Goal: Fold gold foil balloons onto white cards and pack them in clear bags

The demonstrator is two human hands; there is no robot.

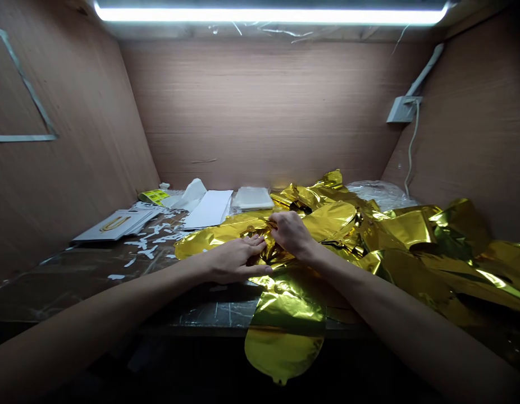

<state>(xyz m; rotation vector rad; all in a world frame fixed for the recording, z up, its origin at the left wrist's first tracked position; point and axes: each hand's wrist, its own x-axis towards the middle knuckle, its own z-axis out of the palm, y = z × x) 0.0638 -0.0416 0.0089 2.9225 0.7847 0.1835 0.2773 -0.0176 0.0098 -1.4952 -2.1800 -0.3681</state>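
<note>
A shiny gold foil balloon (285,325), flat and uninflated, lies under both hands, and its rounded lower end hangs over the table's front edge. My left hand (238,258) rests on the foil with its fingers stretched out and the thumb apart. Just right of it, my right hand (291,231) is closed, its fingertips pinching a gathered bit of the gold foil. The foil between the two hands is crumpled, and the fingers partly hide it. More flat gold foil balloons (411,230) lie heaped to the right, touching the piece I handle.
At left lie a stack of white cards (117,224) with a gold U shape, white paper scraps (153,241) and a yellow-green label sheet (154,196). White sheets (209,209) and a clear-wrapped stack (252,198) sit behind. A socket box (404,109) hangs on the right wall.
</note>
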